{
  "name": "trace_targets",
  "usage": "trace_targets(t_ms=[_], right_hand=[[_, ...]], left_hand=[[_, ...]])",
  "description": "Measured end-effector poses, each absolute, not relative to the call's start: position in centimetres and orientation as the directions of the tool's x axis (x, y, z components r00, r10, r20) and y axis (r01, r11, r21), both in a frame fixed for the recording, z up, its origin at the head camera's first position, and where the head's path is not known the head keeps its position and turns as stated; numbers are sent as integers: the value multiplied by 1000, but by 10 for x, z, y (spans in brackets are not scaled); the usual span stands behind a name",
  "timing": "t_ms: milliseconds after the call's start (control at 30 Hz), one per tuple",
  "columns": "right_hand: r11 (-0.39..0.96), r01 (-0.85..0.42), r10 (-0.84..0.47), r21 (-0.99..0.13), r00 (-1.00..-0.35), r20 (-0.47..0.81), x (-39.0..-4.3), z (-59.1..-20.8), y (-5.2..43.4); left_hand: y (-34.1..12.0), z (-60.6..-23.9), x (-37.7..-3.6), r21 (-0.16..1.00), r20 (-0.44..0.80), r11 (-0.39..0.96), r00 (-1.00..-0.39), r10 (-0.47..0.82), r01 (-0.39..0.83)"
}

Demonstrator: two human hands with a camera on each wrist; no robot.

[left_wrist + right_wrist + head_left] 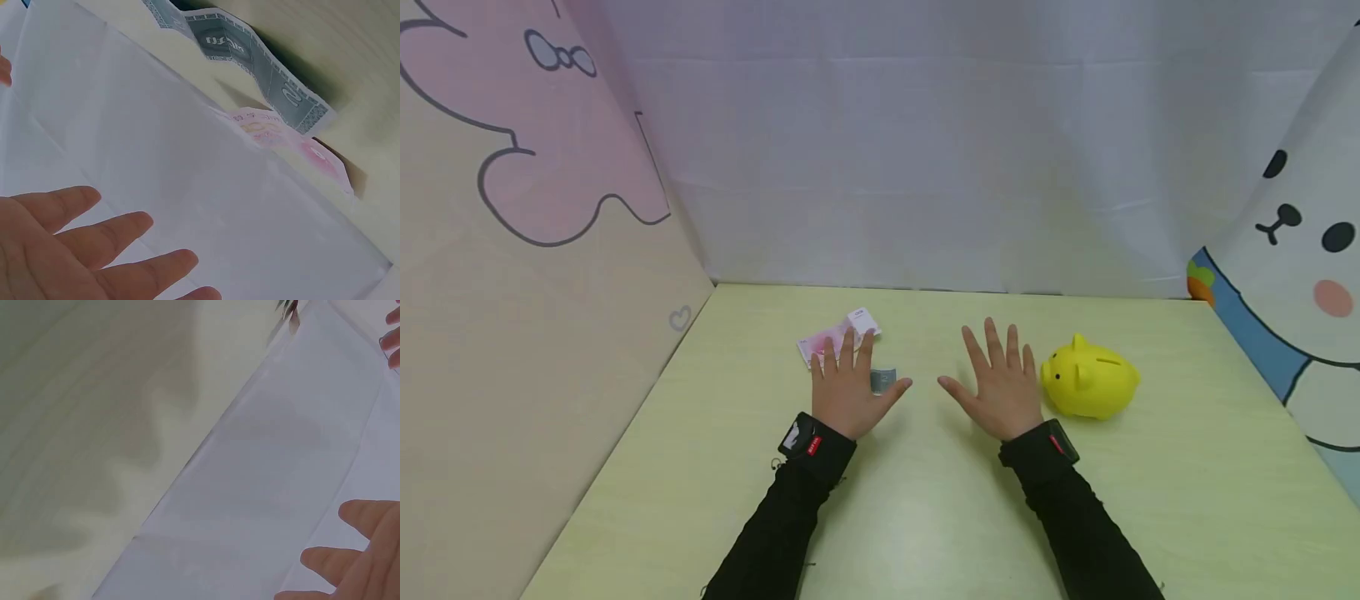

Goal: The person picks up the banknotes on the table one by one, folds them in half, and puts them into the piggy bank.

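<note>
Head view: both hands flat, fingers spread, gripping nothing.
Left hand (848, 385): over pink banknote (827, 341) and grey banknote (883, 380) (partly covered).
Right hand (997, 385): beside yellow piggy bank (1092, 378), on the counter (925, 500).

Bare pale-green counter (925, 517) between hands and near edge. Yellow plastic piggy bank (1090, 381) blocks right; pink paper banknote (827, 340) and grey-blue folded banknote (883, 379) lie left.
</note>
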State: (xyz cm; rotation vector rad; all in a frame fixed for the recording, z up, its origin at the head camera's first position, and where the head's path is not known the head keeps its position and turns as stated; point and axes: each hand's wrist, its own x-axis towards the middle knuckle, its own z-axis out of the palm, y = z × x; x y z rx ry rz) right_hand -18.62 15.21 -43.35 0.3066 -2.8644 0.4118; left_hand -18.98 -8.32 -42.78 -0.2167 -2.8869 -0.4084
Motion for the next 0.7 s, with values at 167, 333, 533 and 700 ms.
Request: trace_targets(t_ms=[167,333,533,700], right_hand=[[914,-268,-183,-306,-943,279,-189,-432,145],[870,-300,-189,-391,-936,296,-191,-431,137],[820,-297,-195,-489,-949,250,-195,-430,125],[751,-291,-214,-592,-956,198,-198,-431,117]], left_hand=[[-90,-418,-189,286,210,948,-974,84,143],[-98,-416,-190,293,207,946,-975,80,140],[-109,-418,-194,324,248,930,-964,94,174],[-119,-423,-198,369,240,918,-969,57,146]])
